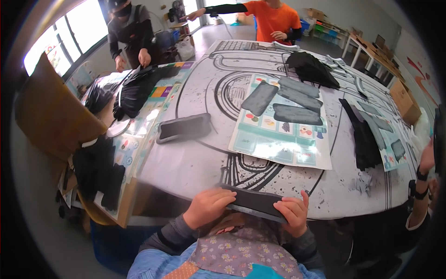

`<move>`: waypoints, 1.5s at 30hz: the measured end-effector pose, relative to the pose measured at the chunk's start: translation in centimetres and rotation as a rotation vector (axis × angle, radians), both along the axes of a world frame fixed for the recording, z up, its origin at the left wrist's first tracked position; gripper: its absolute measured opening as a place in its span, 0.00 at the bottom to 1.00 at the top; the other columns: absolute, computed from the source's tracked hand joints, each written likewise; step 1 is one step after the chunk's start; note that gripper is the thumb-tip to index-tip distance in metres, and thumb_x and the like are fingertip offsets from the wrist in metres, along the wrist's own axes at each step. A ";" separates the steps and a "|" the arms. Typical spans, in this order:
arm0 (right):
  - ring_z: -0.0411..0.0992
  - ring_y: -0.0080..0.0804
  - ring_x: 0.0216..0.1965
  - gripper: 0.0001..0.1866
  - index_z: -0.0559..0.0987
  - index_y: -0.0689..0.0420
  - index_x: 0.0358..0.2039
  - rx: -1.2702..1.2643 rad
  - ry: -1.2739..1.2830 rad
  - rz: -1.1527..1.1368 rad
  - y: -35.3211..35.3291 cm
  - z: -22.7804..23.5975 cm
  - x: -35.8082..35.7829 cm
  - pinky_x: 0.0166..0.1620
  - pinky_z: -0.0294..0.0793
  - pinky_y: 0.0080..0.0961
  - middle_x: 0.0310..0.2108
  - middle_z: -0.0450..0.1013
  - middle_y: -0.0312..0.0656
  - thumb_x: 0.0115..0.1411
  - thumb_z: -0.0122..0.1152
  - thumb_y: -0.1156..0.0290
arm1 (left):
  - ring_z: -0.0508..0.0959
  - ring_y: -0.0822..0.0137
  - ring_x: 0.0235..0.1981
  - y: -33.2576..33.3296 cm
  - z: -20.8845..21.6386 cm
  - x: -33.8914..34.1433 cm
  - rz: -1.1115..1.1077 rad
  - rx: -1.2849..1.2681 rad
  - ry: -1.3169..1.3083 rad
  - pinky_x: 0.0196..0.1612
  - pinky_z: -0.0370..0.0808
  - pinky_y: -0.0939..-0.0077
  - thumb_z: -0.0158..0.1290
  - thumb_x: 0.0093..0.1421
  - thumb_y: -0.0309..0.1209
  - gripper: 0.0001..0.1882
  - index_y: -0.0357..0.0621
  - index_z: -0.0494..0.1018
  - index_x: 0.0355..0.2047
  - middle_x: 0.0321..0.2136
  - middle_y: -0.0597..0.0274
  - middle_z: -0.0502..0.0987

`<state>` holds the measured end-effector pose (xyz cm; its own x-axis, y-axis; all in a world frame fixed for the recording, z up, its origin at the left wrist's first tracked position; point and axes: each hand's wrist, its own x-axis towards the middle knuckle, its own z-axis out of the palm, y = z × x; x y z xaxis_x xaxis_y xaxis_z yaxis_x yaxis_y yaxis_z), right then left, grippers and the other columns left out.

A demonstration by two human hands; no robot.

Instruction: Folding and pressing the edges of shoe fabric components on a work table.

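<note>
At the near edge of the table, a long black pad (253, 202) with a paler grey edge is stretched level between my two hands. My left hand (209, 206) grips its left end, fingers curled over the top. On the other end, my right hand (293, 213) closes with its fingers along the upper face, one fingertip raised. A similar grey pad (183, 128) with a dark rim lies on the table ahead to the left. Several mottled grey pads (297, 114) rest on a printed poster sheet (278, 151) straight ahead.
The table's white cover (195, 160) has black line drawings. Stacked black pieces (134, 93) and a brown cardboard sheet (55, 100) are on the left. Long black strips (362, 139) lie right, near another person's arm (420, 190). Two people (274, 23) stand across the table.
</note>
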<state>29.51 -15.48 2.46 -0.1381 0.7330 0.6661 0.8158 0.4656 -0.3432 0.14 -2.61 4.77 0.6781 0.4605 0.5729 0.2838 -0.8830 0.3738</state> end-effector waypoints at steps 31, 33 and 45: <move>0.74 0.48 0.30 0.14 0.83 0.58 0.42 0.005 0.048 -0.270 1.2 -4.7 -1.1 0.34 0.73 0.42 0.29 0.74 0.45 0.54 0.64 0.80 | 0.85 0.59 0.49 25.1 -2.9 -13.7 0.387 0.545 0.380 0.46 0.84 0.67 0.60 0.55 0.21 0.16 0.42 0.78 0.45 0.47 0.59 0.85; 0.74 0.47 0.30 0.14 0.82 0.60 0.42 -0.004 0.030 -0.260 1.2 -4.0 -1.2 0.35 0.72 0.41 0.29 0.75 0.45 0.54 0.64 0.83 | 0.84 0.57 0.50 24.8 -2.4 -13.9 0.385 0.506 0.405 0.48 0.83 0.65 0.63 0.52 0.21 0.20 0.41 0.78 0.46 0.49 0.59 0.84; 0.71 0.48 0.28 0.16 0.82 0.60 0.42 0.008 0.047 -0.243 1.3 -4.3 -1.0 0.33 0.70 0.42 0.26 0.72 0.45 0.51 0.62 0.83 | 0.79 0.52 0.56 22.6 0.4 -14.3 0.385 0.034 0.525 0.58 0.77 0.61 0.59 0.55 0.25 0.20 0.44 0.77 0.49 0.51 0.56 0.82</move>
<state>28.48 -14.21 -1.87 0.0726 0.7357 0.6734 0.8876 0.2603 -0.3801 -14.13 20.00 5.18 0.6619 0.7137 0.2293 0.7195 -0.6907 0.0731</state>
